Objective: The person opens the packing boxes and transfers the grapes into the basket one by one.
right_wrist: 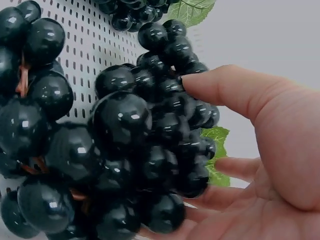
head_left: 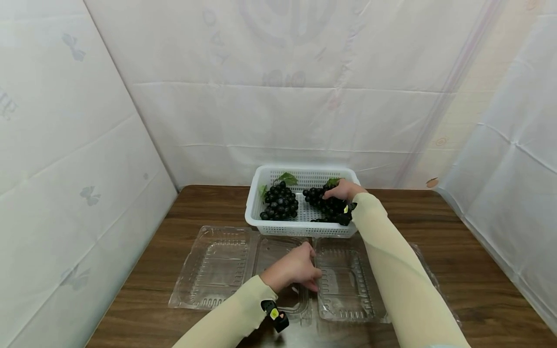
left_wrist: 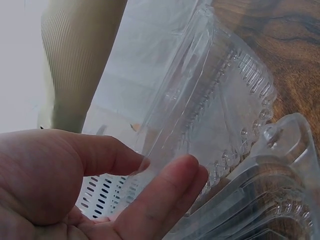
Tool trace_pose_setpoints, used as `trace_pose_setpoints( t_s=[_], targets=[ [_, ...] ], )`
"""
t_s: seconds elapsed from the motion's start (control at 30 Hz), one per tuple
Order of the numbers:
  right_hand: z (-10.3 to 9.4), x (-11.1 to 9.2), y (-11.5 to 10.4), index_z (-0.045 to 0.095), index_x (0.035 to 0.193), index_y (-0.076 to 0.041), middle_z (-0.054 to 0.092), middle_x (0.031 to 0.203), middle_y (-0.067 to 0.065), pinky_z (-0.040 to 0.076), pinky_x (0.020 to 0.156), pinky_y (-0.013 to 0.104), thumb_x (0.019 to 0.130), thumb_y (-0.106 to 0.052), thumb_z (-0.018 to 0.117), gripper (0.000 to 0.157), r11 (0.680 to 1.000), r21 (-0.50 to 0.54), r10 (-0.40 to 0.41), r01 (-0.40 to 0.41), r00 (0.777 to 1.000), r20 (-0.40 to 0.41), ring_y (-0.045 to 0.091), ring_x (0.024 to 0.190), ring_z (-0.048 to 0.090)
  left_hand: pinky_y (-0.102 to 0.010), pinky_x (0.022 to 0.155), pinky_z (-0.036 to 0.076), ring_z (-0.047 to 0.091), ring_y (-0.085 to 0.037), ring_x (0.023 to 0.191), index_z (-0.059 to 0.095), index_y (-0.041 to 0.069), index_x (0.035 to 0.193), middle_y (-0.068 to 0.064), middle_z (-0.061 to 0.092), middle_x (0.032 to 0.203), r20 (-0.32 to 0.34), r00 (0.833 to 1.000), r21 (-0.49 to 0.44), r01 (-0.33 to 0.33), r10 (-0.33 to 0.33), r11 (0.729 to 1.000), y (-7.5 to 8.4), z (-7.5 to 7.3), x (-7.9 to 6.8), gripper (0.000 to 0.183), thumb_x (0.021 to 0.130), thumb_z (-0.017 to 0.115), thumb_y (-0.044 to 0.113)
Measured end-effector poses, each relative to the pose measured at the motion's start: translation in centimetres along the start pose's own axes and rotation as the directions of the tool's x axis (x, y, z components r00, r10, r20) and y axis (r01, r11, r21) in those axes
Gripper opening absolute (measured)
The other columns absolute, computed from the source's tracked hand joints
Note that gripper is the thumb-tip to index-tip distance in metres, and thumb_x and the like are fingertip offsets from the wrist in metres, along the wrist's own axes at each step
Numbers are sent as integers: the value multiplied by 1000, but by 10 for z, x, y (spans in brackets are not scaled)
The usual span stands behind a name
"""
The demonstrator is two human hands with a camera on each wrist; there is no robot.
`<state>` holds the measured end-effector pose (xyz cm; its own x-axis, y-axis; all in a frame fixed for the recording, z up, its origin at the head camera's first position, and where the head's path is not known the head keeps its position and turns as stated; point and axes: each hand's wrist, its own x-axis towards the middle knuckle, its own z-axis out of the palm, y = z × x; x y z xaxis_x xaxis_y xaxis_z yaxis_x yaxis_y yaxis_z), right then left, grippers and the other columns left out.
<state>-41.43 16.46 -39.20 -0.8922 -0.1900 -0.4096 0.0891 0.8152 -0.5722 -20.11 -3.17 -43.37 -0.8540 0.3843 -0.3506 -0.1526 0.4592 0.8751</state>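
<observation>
Between two open clear plastic clamshell boxes, my left hand (head_left: 297, 266) pinches the left rim of the right-hand box (head_left: 344, 278). In the left wrist view, the thumb (left_wrist: 112, 156) lies on one side of that clear wall and the fingers on the other. My right hand (head_left: 344, 189) reaches into a white slotted basket (head_left: 300, 227) and grips a bunch of dark grapes (right_wrist: 167, 125), thumb on one face, fingers behind and beneath. A second bunch of grapes (head_left: 280, 202) with green leaves lies in the basket's left half. More grapes (right_wrist: 42, 135) lie close to the held bunch.
The other clamshell box (head_left: 222, 263) lies on the left of the brown wood-grain table (head_left: 143, 290). White printed sheeting (head_left: 261, 121) stands behind the basket and along both sides. My right forearm crosses over the right-hand box.
</observation>
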Motion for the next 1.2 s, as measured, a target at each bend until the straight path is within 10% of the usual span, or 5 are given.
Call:
trace_pose_setpoints(
  t_s=[0.27, 0.43, 0.63, 0.87, 1.2],
  targets=[
    [-4, -11, -2, 49, 127, -1, 44, 98, 8, 43, 55, 32, 98, -39, 66, 51, 999, 46, -7, 7, 1000, 1, 19, 61, 39, -39, 62, 64, 75, -34, 64, 47, -2, 121, -19, 70, 73, -28, 1000, 5, -7, 7, 1000, 1, -5, -3, 39, 89, 69, 0],
    [-4, -16, -2, 52, 129, -5, 44, 97, 7, 42, 53, 32, 99, -40, 65, 48, 994, 107, 9, -10, 1000, 9, 14, 54, 28, -38, 68, 63, 75, -32, 65, 48, 1, 118, -16, 70, 73, -29, 1000, 80, -1, 3, 997, 2, -11, -7, 37, 91, 74, 6],
    [-6, -30, 1, 52, 112, -9, 48, 96, 6, 57, 76, 42, 99, -40, 65, 37, 985, 164, -43, 43, 999, -3, 17, 72, 49, -38, 74, 61, 75, -29, 67, 52, 4, 120, -14, 70, 77, -2, 1000, 165, -24, 25, 986, 1, -20, -11, 38, 93, 76, 16],
    [-13, -50, 5, 28, 158, 1, 30, 162, 25, 49, 111, 53, 101, -36, 64, 77, 975, 206, -86, 81, 996, 12, 40, 134, 52, -33, 67, 58, 74, -23, 69, 60, 5, 123, -9, 68, 83, 49, 986, 261, -166, 159, 951, 3, -39, -16, 31, 101, 67, 26],
    [-20, -76, 16, 37, 154, 3, 42, 155, 29, 50, 109, 54, 104, -39, 57, 68, 977, 66, -191, 202, 971, -146, 43, 135, 53, -28, 64, 59, 74, -27, 78, 63, 3, 125, -8, 73, 88, 7, 928, 329, -355, 373, 875, 9, -80, -32, 24, 106, 58, 16]
  ],
)
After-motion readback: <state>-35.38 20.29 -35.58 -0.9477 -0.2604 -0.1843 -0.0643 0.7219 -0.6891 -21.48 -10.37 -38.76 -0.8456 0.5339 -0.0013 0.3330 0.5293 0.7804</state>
